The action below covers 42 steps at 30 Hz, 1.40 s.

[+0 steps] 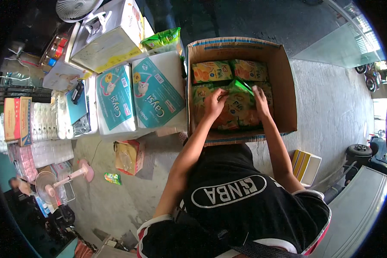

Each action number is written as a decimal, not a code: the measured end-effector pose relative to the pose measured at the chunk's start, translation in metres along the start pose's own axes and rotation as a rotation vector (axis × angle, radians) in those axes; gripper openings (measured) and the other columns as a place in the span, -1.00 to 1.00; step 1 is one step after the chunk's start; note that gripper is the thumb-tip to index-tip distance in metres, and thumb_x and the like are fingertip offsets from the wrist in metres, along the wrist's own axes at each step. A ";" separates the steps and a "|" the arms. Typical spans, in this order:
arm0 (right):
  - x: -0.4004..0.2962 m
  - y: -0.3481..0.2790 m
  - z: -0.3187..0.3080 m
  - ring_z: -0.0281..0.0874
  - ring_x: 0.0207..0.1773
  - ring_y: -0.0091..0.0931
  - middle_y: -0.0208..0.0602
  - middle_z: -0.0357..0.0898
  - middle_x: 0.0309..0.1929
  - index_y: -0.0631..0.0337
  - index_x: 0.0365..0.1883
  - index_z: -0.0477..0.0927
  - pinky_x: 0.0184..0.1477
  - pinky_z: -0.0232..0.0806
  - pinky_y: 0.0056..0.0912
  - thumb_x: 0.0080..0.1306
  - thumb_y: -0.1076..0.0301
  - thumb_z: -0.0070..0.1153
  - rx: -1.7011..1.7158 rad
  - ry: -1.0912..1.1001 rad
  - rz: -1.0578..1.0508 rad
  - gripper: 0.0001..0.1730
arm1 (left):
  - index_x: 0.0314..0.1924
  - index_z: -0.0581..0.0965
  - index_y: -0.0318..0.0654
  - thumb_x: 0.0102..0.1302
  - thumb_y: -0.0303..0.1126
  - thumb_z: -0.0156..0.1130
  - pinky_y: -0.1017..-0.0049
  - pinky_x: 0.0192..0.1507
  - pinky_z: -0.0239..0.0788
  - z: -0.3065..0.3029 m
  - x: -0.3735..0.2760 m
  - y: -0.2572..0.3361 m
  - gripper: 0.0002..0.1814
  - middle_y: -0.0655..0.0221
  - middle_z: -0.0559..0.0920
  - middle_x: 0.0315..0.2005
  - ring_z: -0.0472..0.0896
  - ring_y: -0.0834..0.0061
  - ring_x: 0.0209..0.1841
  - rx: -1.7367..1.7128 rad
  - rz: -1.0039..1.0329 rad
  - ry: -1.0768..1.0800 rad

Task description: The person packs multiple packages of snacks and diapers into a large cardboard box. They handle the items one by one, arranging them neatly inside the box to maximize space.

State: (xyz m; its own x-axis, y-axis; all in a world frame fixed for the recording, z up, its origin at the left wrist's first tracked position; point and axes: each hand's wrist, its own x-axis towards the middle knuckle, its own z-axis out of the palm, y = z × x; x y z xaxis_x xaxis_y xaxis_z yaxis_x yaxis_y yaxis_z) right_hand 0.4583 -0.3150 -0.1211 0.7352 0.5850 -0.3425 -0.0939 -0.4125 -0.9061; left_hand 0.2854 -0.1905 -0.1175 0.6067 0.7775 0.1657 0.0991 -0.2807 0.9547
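A large open cardboard box (285, 90) stands in front of me, holding several green and orange plastic packets (213, 71). Inside it, my left hand (216, 101) pinches the left side of the top edge of one green and orange packet (238, 104). My right hand (261, 100) is at the right side of that same packet, with the fingers on its raised green edge. The packet lies over others in the box. Its lower part rests between my wrists.
Left of the box are wrapped tissue packs (158, 93), a green bag (163, 38) and a white carton (116, 35). On the floor stand a small open carton (129, 156), a green packet (113, 178), a pink fan (51, 190) and a yellow-striped box (306, 167). A person is at the far left.
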 end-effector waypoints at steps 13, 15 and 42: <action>0.070 0.033 0.023 0.51 -0.26 -0.47 -0.19 0.55 -0.31 0.30 -0.11 0.44 -0.20 0.36 -0.46 0.03 -0.01 0.30 -0.249 0.046 -0.076 -0.36 | 0.01 0.46 -0.30 0.28 -0.30 0.15 0.44 0.03 0.38 -0.052 0.020 0.015 -0.66 0.24 0.58 -0.08 0.55 0.37 -0.01 0.034 -0.087 -0.220; 0.070 0.061 0.065 0.53 -0.23 -0.42 -0.19 0.56 -0.28 0.25 -0.06 0.43 -0.20 0.39 -0.44 -0.08 0.08 0.40 -0.411 -0.183 0.068 -0.32 | -0.09 0.51 -0.27 0.29 -0.30 0.13 0.45 -0.11 0.44 -0.048 0.004 -0.009 -0.74 0.25 0.63 -0.20 0.61 0.39 -0.14 0.104 -0.002 -0.167; -0.047 -0.094 0.069 0.58 -0.40 -0.53 -0.32 0.60 -0.48 0.37 -0.35 0.60 -0.47 0.44 -0.43 0.20 0.31 0.18 -0.504 0.259 -0.517 -0.76 | 0.39 -0.10 -0.09 0.24 0.06 0.12 0.12 0.34 -0.17 -0.121 0.005 0.037 -0.11 0.17 -0.21 0.39 -0.24 0.19 0.43 -0.566 -0.381 -0.290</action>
State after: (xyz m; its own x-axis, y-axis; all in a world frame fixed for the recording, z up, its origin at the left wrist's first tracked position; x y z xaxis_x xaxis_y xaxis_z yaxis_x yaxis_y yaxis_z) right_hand 0.3859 -0.2555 -0.0372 0.7418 0.6336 0.2199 0.5769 -0.4356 -0.6909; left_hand 0.1965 -0.1286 -0.0511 0.8035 0.5608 -0.1997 -0.0297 0.3728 0.9274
